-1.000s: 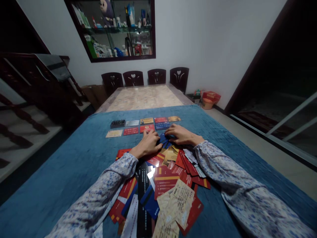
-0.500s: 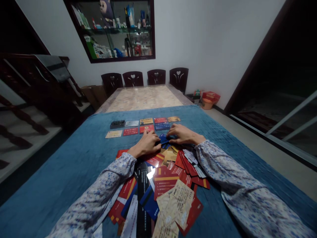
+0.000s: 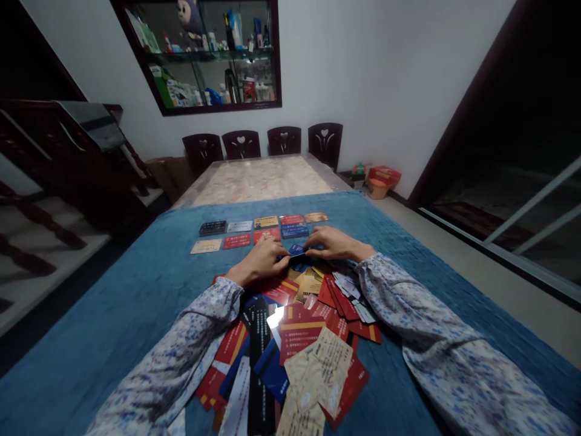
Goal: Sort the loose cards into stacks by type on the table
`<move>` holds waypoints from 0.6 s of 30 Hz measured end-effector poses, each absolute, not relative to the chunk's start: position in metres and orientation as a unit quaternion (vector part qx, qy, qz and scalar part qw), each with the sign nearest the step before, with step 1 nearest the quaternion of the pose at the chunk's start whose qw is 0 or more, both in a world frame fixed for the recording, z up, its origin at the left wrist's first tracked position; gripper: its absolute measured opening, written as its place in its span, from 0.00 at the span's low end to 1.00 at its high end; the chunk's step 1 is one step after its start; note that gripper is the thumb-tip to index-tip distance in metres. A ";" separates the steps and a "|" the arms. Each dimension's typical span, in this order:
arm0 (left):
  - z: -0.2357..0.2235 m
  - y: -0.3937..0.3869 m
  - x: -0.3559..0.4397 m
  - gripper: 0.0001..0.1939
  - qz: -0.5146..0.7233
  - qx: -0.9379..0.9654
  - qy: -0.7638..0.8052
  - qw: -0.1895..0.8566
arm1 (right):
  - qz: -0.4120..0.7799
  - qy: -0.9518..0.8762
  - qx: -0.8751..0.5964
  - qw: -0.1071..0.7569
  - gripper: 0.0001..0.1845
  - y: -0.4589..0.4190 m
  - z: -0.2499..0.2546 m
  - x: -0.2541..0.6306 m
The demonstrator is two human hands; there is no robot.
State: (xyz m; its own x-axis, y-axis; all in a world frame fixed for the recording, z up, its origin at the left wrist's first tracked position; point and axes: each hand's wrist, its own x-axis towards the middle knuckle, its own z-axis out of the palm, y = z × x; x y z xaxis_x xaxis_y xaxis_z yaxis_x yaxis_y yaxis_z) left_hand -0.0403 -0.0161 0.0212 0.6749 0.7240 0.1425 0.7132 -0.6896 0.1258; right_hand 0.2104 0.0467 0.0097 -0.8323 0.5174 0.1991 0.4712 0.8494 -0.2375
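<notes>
Blue cards (image 3: 296, 249) are gripped at their two ends by my left hand (image 3: 261, 260) and my right hand (image 3: 333, 244), their near edge tipped slightly up. Both hands are closed, thumbs towards me. Below them spreads a loose pile of red cards (image 3: 299, 335), beige cards (image 3: 324, 369), a long black card (image 3: 259, 363) and gold cards (image 3: 310, 286). Beyond my hands, cards lie in two rows, among them a blue card stack (image 3: 295, 231), a red card (image 3: 236, 241) and a black card stack (image 3: 213, 228). How many blue cards I hold is unclear.
A blue cloth (image 3: 149, 303) covers the near part of the table, with a marbled tabletop (image 3: 272, 177) beyond it. Dark chairs (image 3: 284, 140) line the far end. An orange bucket (image 3: 376, 189) stands on the floor to the right.
My hands have drawn the blue cards together, and their near edge now lifts off the pile. My left hand has shifted slightly left. The view has turned a little to the right.
</notes>
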 end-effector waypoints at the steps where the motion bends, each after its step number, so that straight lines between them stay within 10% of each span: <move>1: 0.021 -0.015 -0.041 0.16 0.094 0.917 0.387 0.022 | 0.092 -0.952 -0.258 0.133 0.14 0.047 0.010 0.210; 18: 0.014 -0.010 -0.053 0.11 0.150 0.929 0.337 -0.035 | 0.092 -0.939 -0.266 0.198 0.11 0.044 0.008 0.210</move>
